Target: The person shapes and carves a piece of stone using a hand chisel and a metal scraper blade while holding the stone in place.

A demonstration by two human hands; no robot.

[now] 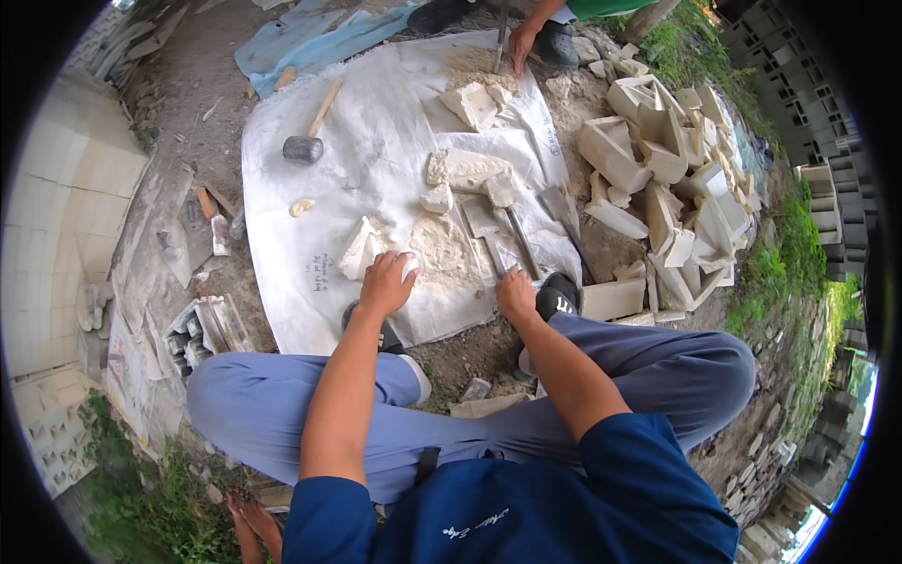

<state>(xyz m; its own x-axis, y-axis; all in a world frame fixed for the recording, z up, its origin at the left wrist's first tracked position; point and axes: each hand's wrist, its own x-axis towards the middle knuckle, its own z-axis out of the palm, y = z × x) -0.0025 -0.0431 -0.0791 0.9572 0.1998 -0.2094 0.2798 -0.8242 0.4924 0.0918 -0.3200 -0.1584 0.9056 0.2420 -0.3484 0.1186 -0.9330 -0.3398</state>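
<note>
My left hand (385, 285) is closed around a small white lump (411, 269), beside an upright pale, chalky chunk (358, 250). Just to its right, crumbs and powder (442, 246) cover the white sheet (282, 226). My right hand (516, 295) has its fingers closed at the near end of a flat metal bar (494, 252), which looks like a chisel. Next to that bar lies a dust-covered hammer with a dark handle (522, 242). Beyond it rest a long pale block (465, 170) and a smaller broken piece (437, 198).
A black-headed mallet (303, 149) with a wooden handle lies at the far left of the sheet. Broken pale moulded pieces (658, 179) are heaped at right. Across the sheet, another person's hand (521, 45) is beside an upright rod (502, 38). A wooden-handled trowel (220, 233) lies at left.
</note>
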